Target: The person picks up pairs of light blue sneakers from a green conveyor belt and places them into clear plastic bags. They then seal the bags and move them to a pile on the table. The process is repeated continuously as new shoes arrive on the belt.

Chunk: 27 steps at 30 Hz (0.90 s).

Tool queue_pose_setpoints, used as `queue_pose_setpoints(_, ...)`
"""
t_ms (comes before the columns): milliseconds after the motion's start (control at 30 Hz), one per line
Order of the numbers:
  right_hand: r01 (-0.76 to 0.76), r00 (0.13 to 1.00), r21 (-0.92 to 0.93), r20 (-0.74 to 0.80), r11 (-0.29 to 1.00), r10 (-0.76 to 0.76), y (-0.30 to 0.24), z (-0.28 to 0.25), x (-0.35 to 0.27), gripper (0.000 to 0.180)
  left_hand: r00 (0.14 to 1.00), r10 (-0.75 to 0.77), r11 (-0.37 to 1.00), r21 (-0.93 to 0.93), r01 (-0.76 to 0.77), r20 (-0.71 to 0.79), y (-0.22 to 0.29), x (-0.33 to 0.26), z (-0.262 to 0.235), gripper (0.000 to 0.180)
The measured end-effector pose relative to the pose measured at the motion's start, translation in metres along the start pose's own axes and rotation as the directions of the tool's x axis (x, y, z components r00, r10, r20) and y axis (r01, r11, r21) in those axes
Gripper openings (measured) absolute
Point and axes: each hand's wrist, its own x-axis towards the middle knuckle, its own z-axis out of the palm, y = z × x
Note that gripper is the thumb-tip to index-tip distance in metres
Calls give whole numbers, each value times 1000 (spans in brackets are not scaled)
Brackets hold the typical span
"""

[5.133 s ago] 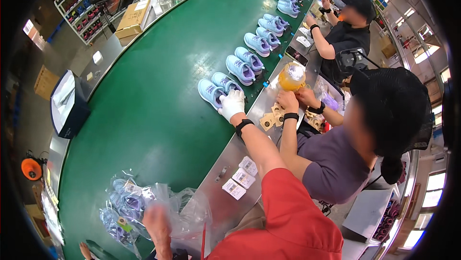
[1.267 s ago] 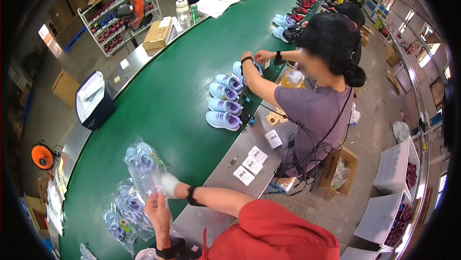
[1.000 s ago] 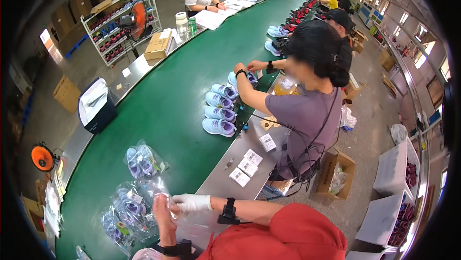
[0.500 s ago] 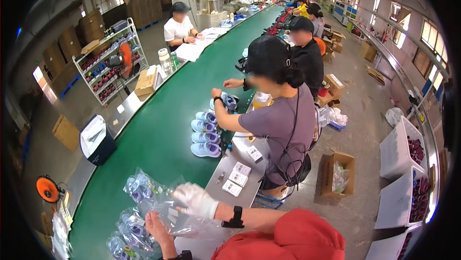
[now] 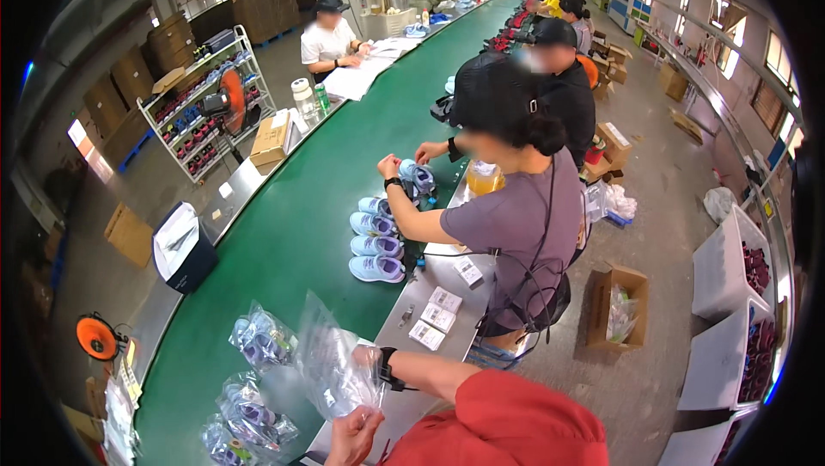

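My left hand (image 5: 356, 433) pinches the lower edge of a clear plastic bag (image 5: 331, 363) held upright over the belt's near edge. My right hand (image 5: 288, 387), in a white glove, reaches left behind or into the bag; it is smeared by motion and partly screened, so its fingers cannot be read. Beside it on the belt lie pale blue and lilac sneakers in clear bags: a far bagged pair (image 5: 262, 337), a middle bagged pair (image 5: 253, 406) and a near bagged pair (image 5: 225, 442). Farther up, unbagged light blue sneakers (image 5: 376, 247) stand in a row.
A green conveyor belt (image 5: 266, 247) runs away from me. On the metal ledge at right lie stacks of white labels (image 5: 438, 311). A co-worker (image 5: 524, 208) in purple handles a sneaker there. A dark blue bin (image 5: 185, 251) stands on the far edge; an open carton (image 5: 614, 307) is on the floor.
The plastic bag has been raised upright, and my left hand has moved right with it. My gloved right hand has shifted left behind or into it. The co-worker's hands have drawn together over a sneaker.
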Motion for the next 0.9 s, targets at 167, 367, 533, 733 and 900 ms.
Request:
queue_pose_setpoints(167,53,995,64,-90,997,-47,20,51,26,23,861,-21,997,54,56,-508,7,30,-10,19)
queue_pose_setpoints(367,99,857,321,453,942,-244,-74,-61,12,21,575,20,995,71,67,-818,-31,66,-85,19)
queue_pose_setpoints(533,-201,973,467,-10,861,233,1,-95,-4,25,569,-136,985,-172,-10,-811,-55,69,-100,16)
queue_pose_setpoints(733,-305,949,-550,-247,777,197,156,-124,-13,42,629,-197,970,-244,11,-752,-61,100,-85,16)
queue_pose_setpoints(900,-217,947,-814,-42,539,317,201,-111,8,46,660,-272,960,-249,132,-700,-63,109,-84,16)
